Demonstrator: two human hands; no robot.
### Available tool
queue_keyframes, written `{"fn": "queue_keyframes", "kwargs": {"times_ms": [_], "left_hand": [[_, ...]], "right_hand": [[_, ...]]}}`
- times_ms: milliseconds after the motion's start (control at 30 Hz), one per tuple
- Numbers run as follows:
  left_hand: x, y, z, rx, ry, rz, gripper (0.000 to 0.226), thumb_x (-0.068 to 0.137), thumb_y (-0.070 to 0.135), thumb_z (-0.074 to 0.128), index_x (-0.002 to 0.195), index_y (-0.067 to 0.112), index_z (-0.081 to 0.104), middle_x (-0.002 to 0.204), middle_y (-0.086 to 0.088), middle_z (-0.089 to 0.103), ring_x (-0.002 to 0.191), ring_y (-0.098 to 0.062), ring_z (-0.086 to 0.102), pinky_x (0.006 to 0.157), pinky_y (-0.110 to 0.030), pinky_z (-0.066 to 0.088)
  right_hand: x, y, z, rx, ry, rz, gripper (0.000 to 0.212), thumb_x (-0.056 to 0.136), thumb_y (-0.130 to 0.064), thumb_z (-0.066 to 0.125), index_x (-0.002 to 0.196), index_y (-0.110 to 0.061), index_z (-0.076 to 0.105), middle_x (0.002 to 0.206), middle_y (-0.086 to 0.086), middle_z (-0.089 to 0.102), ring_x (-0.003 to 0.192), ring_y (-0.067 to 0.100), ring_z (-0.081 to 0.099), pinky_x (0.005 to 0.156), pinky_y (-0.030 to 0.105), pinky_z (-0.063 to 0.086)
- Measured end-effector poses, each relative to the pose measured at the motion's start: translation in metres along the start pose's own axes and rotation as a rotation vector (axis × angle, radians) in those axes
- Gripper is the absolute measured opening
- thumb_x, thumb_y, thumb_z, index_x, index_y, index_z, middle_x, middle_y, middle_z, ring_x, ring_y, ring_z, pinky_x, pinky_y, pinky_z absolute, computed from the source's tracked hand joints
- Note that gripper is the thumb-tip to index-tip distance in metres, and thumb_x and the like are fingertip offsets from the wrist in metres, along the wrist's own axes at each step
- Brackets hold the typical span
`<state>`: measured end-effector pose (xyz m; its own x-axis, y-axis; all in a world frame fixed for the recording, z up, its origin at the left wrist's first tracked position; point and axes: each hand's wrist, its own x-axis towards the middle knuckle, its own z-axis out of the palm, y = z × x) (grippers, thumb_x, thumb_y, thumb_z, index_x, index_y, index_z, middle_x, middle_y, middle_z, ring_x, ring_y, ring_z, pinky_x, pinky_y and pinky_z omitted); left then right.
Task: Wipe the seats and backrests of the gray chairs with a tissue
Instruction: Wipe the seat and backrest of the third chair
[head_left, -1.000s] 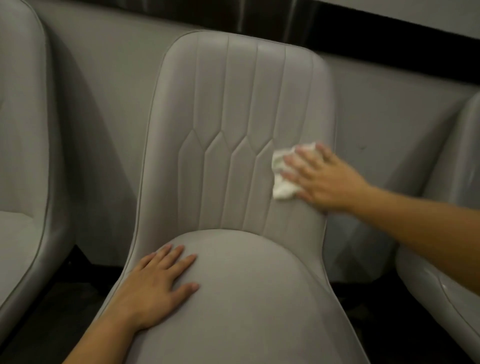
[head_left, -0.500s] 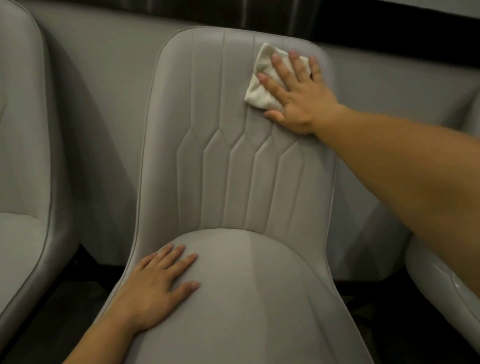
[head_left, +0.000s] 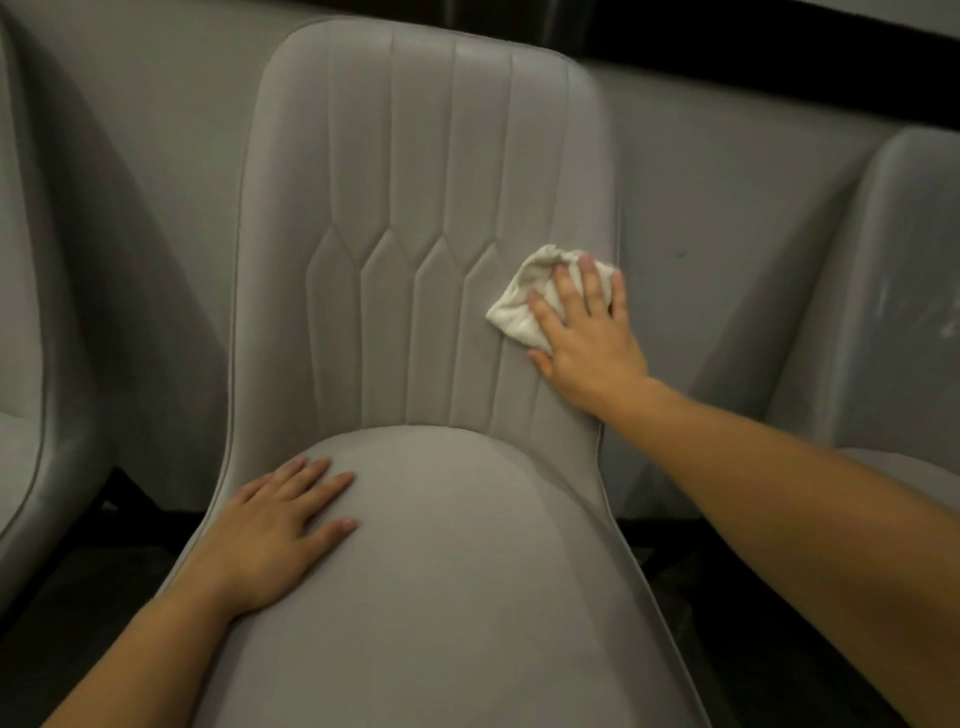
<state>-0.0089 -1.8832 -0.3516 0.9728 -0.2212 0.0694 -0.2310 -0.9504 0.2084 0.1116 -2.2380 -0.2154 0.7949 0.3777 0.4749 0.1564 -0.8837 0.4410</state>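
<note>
At 9 o'clock we see part of another gray chair (head_left: 31, 364). Our left hand (head_left: 270, 540) lies flat and open on the seat (head_left: 457, 571) of the middle chair, at 7 o'clock, holding nothing. Our right hand (head_left: 587, 338) is spread flat at 3 o'clock, pressing the white tissue (head_left: 524, 306) against the backrest (head_left: 415, 208), near its right edge. A third chair (head_left: 893, 312) sits far right.

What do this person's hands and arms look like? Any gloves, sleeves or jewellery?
Both are bare. The left hand and right hand wear no gloves, and no rings or watch show. Both forearms are uncovered as far as the picture reaches, with no sleeve edge in view. Fingernails look short and unpainted.
</note>
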Motion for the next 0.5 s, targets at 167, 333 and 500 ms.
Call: {"fn": "queue_keyframes", "kwargs": {"times_ms": [167, 333, 500], "left_hand": [[-0.001, 0.002, 0.001, 0.028, 0.006, -0.014, 0.091, 0.071, 0.086, -0.003, 0.151, 0.050, 0.019, 0.162, 0.014, 0.013, 0.149, -0.006, 0.005, 0.119, -0.031, 0.008], [-0.001, 0.004, -0.001, 0.021, -0.016, -0.022, 0.091, 0.071, 0.085, -0.001, 0.152, 0.047, 0.019, 0.163, 0.013, 0.012, 0.149, -0.007, 0.005, 0.119, -0.033, 0.008], [-0.001, 0.004, 0.000, 0.041, -0.007, -0.024, 0.089, 0.073, 0.084, 0.000, 0.152, 0.047, 0.019, 0.163, 0.013, 0.012, 0.149, -0.007, 0.005, 0.118, -0.033, 0.008]], "right_hand": [[-0.048, -0.024, 0.010, 0.050, -0.001, -0.062, 0.046, 0.096, -0.037, 0.039, 0.113, -0.010, 0.072, 0.146, 0.014, 0.052, 0.146, 0.041, 0.028, 0.117, 0.067, 0.011], [-0.082, -0.056, -0.017, 0.289, -0.366, 0.002, 0.048, 0.104, -0.040, 0.028, 0.126, -0.016, 0.062, 0.137, 0.014, 0.058, 0.143, 0.028, 0.035, 0.119, 0.060, -0.002], [-0.143, -0.086, -0.006, 0.658, -0.562, 0.014, 0.058, 0.095, -0.062, 0.033, 0.141, -0.029, 0.044, 0.154, -0.004, 0.038, 0.148, 0.022, 0.021, 0.119, 0.059, -0.005]]}}
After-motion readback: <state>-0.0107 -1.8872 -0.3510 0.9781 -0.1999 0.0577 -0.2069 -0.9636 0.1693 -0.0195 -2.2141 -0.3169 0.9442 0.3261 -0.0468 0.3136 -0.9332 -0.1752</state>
